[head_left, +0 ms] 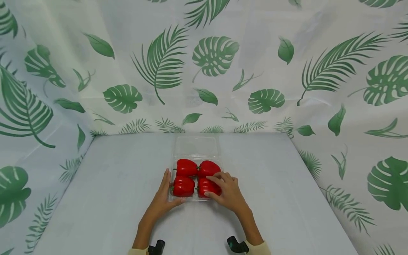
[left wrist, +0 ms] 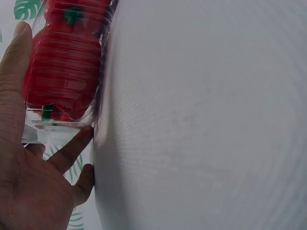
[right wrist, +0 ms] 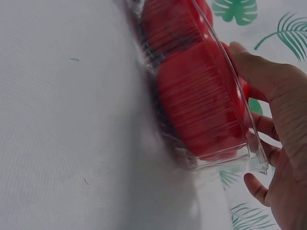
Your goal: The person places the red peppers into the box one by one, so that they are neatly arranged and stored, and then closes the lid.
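A clear plastic clamshell container [head_left: 196, 199] stands on the table with its lid [head_left: 196, 146] folded open toward the back. In it sit several red bell peppers in two rows, among them the front-left pepper [head_left: 183, 187] and the back-left pepper [head_left: 186, 167]. My left hand [head_left: 163, 201] rests along the container's left side, fingers straight and thumb at the front edge. Above the front-right pepper [head_left: 208, 187], my right hand [head_left: 228, 191] grips it between thumb and curled fingers. Through the ribbed wall, the right wrist view shows that pepper [right wrist: 199, 103] inside the container.
A white table surface [head_left: 118, 177] spreads around the container. Behind and on both sides hangs a white curtain with green leaf prints [head_left: 229, 21]. Dark wrist devices, one at the left cuff [head_left: 157, 247] and one at the right cuff [head_left: 237, 245], sit near the front.
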Tool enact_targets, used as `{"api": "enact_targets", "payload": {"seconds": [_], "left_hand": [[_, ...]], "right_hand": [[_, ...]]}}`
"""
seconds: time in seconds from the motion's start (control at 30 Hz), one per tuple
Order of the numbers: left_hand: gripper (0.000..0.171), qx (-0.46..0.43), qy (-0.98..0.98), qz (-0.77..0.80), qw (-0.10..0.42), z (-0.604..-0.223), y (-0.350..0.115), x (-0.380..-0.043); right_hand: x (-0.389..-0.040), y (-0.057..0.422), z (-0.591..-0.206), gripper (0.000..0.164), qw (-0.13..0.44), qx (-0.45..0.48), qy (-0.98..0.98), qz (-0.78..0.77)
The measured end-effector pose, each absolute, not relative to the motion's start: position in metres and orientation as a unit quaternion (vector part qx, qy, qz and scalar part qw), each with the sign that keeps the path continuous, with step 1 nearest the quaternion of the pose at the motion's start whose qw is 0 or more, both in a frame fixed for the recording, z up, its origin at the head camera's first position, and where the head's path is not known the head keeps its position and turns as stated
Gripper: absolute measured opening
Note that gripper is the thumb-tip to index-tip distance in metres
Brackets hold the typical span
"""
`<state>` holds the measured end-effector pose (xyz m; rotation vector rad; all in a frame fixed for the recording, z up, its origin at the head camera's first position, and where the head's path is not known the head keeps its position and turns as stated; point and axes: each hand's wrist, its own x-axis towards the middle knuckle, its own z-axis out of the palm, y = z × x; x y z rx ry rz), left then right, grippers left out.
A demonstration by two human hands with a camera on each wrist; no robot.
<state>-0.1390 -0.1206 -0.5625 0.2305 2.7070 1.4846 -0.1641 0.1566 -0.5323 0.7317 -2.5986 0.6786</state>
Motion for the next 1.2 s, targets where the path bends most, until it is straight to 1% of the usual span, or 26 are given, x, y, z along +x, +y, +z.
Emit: {"api": "enact_targets", "payload": {"seconds": [0.07, 0.13, 0.2, 0.33, 0.43, 0.53, 0.7, 0.83, 0.9, 1.03, 1.13, 1.2], "left_hand": [[0.115, 0.080, 0.873, 0.481, 0.021, -0.563, -0.120, -0.139], [0.115, 0.082, 0.872, 0.482, 0.018, -0.563, -0.119, -0.138], [0.115, 0.082, 0.871, 0.484, 0.015, -0.563, -0.118, -0.138], [0.115, 0.080, 0.872, 0.482, 0.015, -0.563, -0.118, -0.138], [0.116, 0.078, 0.876, 0.476, 0.022, -0.563, -0.118, -0.138], [0.117, 0.076, 0.875, 0.477, 0.027, -0.564, -0.118, -0.138], [0.116, 0.076, 0.875, 0.477, 0.027, -0.565, -0.118, -0.138], [0.116, 0.076, 0.876, 0.476, 0.027, -0.565, -0.118, -0.139], [0.117, 0.076, 0.876, 0.476, 0.027, -0.565, -0.119, -0.139], [0.117, 0.075, 0.875, 0.478, 0.029, -0.563, -0.119, -0.140], [0.117, 0.071, 0.874, 0.480, 0.031, -0.562, -0.120, -0.140], [0.117, 0.071, 0.874, 0.479, 0.031, -0.561, -0.120, -0.140]], "right_hand": [[-0.163, 0.158, -0.533, 0.055, 0.180, 0.252, -0.916, 0.255], [-0.164, 0.158, -0.534, 0.051, 0.187, 0.240, -0.911, 0.279], [-0.166, 0.159, -0.532, 0.043, 0.197, 0.222, -0.903, 0.310], [-0.175, 0.161, -0.527, 0.019, 0.210, 0.159, -0.879, 0.398], [-0.184, 0.165, -0.521, 0.010, 0.203, 0.099, -0.867, 0.445], [-0.195, 0.171, -0.518, 0.013, 0.192, 0.047, -0.860, 0.470], [-0.214, 0.181, -0.512, 0.027, 0.163, -0.016, -0.848, 0.504], [-0.231, 0.185, -0.505, 0.025, 0.110, -0.066, -0.839, 0.528], [-0.241, 0.187, -0.502, 0.030, 0.068, -0.087, -0.828, 0.550], [-0.260, 0.190, -0.500, 0.043, -0.033, -0.114, -0.794, 0.597], [-0.273, 0.192, -0.502, 0.045, -0.089, -0.117, -0.772, 0.618], [-0.281, 0.191, -0.505, 0.044, -0.110, -0.119, -0.759, 0.630]]}}
